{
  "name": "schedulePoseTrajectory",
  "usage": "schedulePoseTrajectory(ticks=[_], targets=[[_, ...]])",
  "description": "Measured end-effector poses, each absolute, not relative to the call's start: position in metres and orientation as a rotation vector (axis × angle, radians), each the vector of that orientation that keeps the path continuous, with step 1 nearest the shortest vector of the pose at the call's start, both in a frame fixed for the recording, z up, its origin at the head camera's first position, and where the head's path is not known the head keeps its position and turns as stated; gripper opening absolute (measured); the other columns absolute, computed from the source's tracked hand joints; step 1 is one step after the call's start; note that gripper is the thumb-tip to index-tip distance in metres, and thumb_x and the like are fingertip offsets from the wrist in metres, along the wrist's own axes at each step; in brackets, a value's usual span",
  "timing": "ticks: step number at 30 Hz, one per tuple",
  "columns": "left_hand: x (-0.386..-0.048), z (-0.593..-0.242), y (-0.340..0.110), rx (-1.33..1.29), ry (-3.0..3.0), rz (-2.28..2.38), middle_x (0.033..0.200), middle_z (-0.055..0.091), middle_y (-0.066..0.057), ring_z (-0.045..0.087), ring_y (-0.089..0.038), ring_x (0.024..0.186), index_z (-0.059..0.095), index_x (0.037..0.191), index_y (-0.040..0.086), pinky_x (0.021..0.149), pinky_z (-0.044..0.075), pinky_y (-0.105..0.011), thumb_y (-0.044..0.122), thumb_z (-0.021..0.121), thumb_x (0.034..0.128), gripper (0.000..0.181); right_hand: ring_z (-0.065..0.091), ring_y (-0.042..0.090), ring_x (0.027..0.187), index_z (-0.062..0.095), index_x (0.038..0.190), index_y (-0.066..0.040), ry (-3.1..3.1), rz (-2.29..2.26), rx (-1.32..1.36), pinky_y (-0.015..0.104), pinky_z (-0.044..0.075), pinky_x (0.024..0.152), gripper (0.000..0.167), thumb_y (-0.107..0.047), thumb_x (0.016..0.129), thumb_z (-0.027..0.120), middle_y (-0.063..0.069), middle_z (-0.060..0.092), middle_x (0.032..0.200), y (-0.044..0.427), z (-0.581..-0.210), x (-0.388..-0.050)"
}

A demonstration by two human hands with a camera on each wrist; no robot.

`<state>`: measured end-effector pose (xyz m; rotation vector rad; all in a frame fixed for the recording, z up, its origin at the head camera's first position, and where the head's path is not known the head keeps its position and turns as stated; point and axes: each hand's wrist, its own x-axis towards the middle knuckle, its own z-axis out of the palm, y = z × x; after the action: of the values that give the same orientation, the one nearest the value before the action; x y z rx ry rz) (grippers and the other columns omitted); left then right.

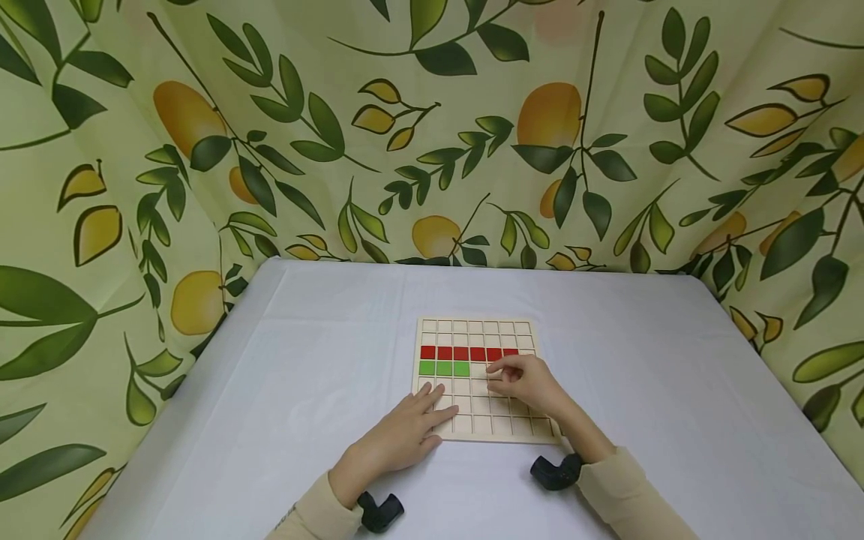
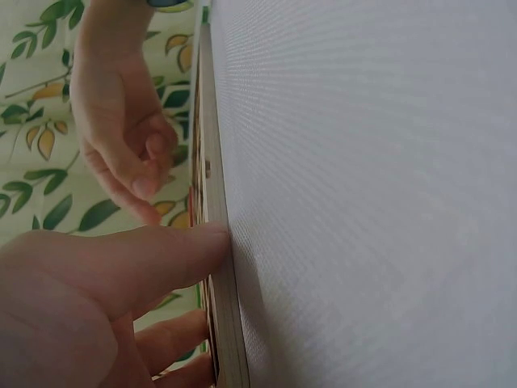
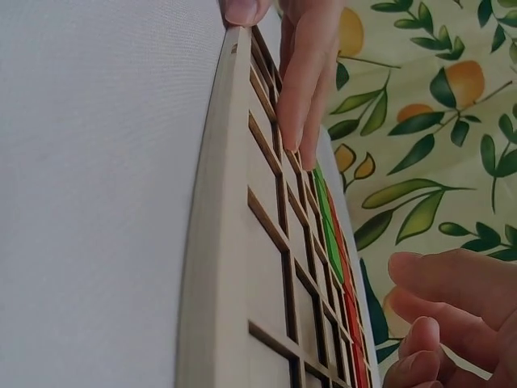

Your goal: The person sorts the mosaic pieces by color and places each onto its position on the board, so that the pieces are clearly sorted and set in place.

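A light wooden board (image 1: 472,427) with a grid of square recesses lies flat on the table. Several red square tiles (image 1: 461,353) fill most of one row, and three green square tiles (image 1: 444,368) sit at the left of the row below. My left hand (image 1: 412,429) rests on the board's near left corner, fingers spread on top and the thumb (image 2: 186,250) against its edge. Above the board's right half hovers my right hand (image 1: 529,382), fingers loosely bent beside the green row. In the right wrist view I see nothing between the fingers of this hand (image 3: 460,315).
A white cloth (image 1: 324,352) covers the table around the board. Behind and at the sides hangs a curtain (image 1: 466,172) printed with leaves and fruit. A black device (image 1: 556,472) sits at the right wrist, and another black device (image 1: 381,514) at the left.
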<state>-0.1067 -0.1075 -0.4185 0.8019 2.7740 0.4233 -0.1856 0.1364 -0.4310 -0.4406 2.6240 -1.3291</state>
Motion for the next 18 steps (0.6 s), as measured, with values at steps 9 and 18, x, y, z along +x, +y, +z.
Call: schedulePoseTrajectory(ticks=[9,18], targets=[[-0.107,-0.42,-0.107,0.794,2.774,0.427,0.158,0.034,-0.01,0.029,-0.032,0.149,0.049,0.142,0.024,0.119,0.031,-0.051,0.023,0.054,0.0967,0.046,0.046,0.008,0.063,0.072,0.099,0.0,2.598,-1.328,-0.38,0.017,0.039,0.053,0.023,-0.013,0.08,0.076,0.002,0.056,0.069,0.15,-0.426,-0.18],[-0.107,-0.421,-0.107,0.804,2.774,0.442,0.158,0.033,-0.011,0.028,-0.032,0.149,0.049,0.143,0.023,0.119,0.031,-0.051,0.022,0.054,0.0966,0.046,0.046,0.007,0.064,0.071,0.101,0.0,2.594,-1.32,-0.37,0.017,0.04,0.054,0.025,-0.014,0.081,0.074,0.001,0.055,0.071,0.168,-0.427,-0.176]])
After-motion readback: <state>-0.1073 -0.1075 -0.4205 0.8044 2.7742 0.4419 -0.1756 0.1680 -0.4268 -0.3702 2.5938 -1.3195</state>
